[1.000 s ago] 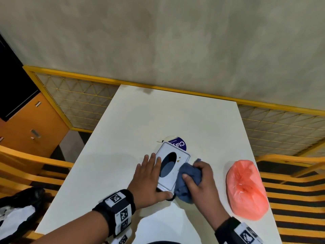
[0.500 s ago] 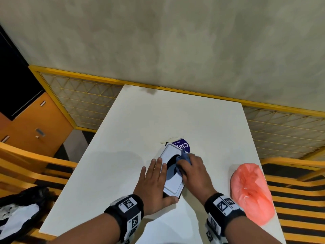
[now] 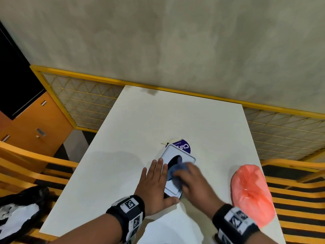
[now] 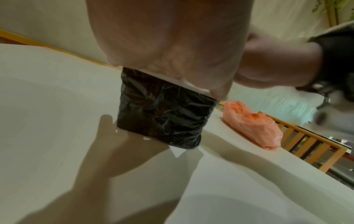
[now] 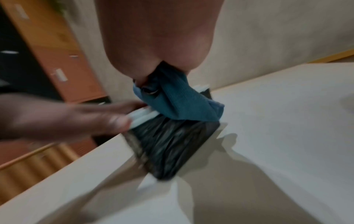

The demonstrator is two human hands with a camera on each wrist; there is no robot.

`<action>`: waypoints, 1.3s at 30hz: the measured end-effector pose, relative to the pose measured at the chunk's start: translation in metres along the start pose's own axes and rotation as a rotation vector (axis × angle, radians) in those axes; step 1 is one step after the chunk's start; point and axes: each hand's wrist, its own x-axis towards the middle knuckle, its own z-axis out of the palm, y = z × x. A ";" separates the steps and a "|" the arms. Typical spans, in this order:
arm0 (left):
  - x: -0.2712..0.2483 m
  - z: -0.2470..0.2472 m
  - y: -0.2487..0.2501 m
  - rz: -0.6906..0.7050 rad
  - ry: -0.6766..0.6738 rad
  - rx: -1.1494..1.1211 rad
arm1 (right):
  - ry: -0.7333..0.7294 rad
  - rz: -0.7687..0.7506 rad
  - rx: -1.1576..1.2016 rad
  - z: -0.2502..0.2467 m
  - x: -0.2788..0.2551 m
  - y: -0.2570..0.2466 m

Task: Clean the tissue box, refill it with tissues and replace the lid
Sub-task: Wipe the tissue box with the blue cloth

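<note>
The tissue box (image 3: 186,157) has a white lid with a dark oval opening, and its black crinkled sides (image 4: 162,115) show in both wrist views (image 5: 172,145). It stands on the white table (image 3: 158,117) near the front edge. My left hand (image 3: 154,182) lies flat along the lid's left edge with fingers straight, thumb against the near corner. My right hand (image 3: 195,180) grips a bunched blue cloth (image 3: 176,170) and presses it on the lid over the opening. The cloth (image 5: 178,103) hangs over the lid's edge in the right wrist view, which is blurred.
A purple-labelled round item (image 3: 183,147) lies just behind the box. A pink plastic bag (image 3: 251,192) sits at the table's right edge. Orange chair rails (image 3: 290,191) flank the table; a black-and-white bag (image 3: 17,212) lies lower left. Yellow mesh fencing (image 3: 84,101) runs behind.
My right hand carried the blue cloth from the box's right side onto the lid, then drew it back toward me across the opening. The left hand stayed on the box.
</note>
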 end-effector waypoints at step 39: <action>0.016 -0.035 0.029 -0.063 -0.091 0.186 | 0.196 0.712 0.647 -0.037 -0.035 0.020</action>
